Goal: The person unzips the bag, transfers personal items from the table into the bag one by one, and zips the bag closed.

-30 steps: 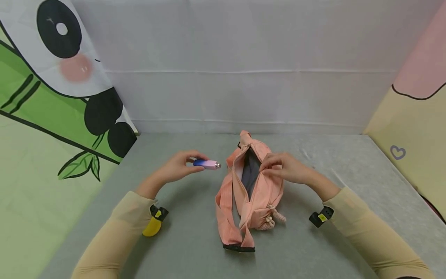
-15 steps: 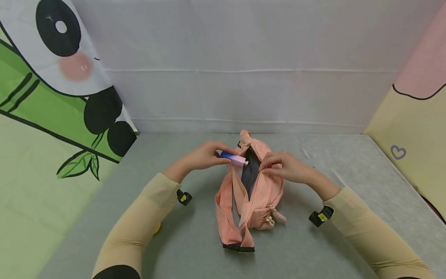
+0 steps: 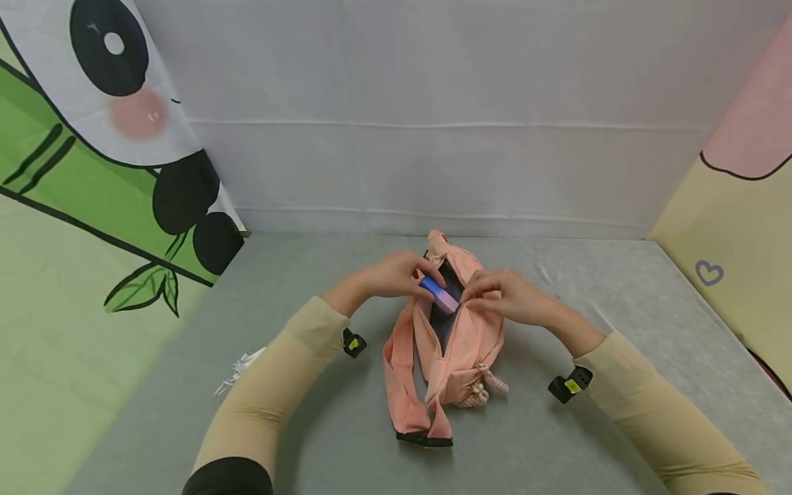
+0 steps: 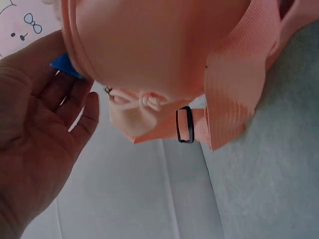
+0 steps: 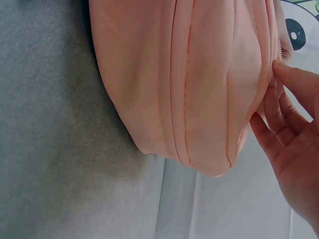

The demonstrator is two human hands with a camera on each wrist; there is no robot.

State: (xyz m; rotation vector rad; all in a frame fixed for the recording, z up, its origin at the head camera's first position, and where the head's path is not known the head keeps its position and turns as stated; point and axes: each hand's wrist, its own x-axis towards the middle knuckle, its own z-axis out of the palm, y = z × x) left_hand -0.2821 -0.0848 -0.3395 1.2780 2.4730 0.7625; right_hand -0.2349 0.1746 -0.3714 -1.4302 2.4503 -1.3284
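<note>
A peach-pink sling bag (image 3: 473, 337) lies on the table, its zip open on a dark grey lining (image 3: 442, 323). My left hand (image 3: 399, 275) pinches a small blue-to-pink stick-shaped object (image 3: 439, 294) by its blue end, its pink end down in the bag's opening. In the left wrist view only a blue corner (image 4: 67, 65) shows between the left fingers and the bag edge. My right hand (image 3: 504, 297) pinches the right edge of the opening. The right wrist view shows that hand (image 5: 294, 129) gripping the fabric along the zip.
A bundle of thin white strands (image 3: 238, 371) lies left of the left forearm. The bag's strap (image 3: 402, 371) trails towards me, ending in a black piece (image 3: 424, 440). A white cloth wall (image 3: 421, 165) stands behind the grey table (image 3: 346, 440), with printed panels either side.
My left hand has moved right with the blue-and-pink object, from beside the bag into its opening. The object now tilts downward. White strands have come into view; my right hand keeps its hold.
</note>
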